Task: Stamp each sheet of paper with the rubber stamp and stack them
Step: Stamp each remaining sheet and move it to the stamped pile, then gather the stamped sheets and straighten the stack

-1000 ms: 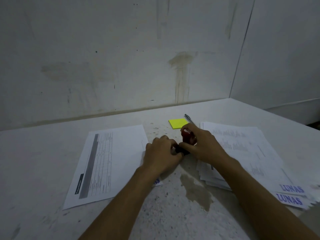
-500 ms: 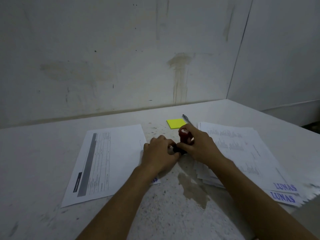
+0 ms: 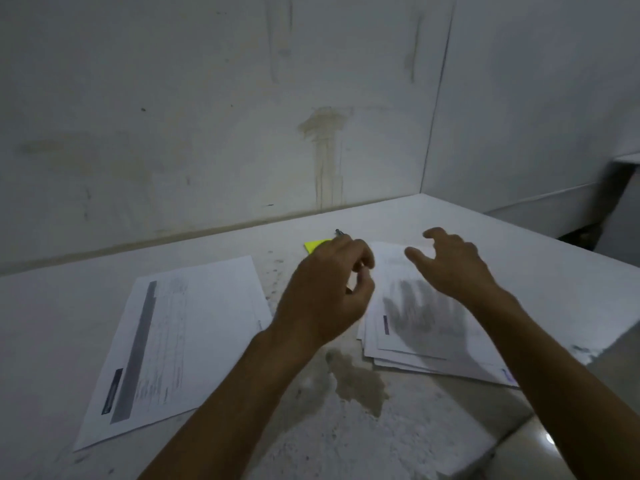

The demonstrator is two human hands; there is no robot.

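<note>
Nearest, the loose pile of sheets [image 3: 415, 327] lies on the bench [image 3: 346, 427], long axis running away from the person. The right hand [image 3: 453, 268], fingers spread and empty, hovers directly over it. The left hand [image 3: 329, 292], beside the pile's left edge, is curled; the stamp is not visible.

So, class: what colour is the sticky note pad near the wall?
Bright yellow; the sticky note pad shows in the head view.

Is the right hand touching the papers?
No, the right hand hovers open above the paper stack, casting a shadow on it.
</note>
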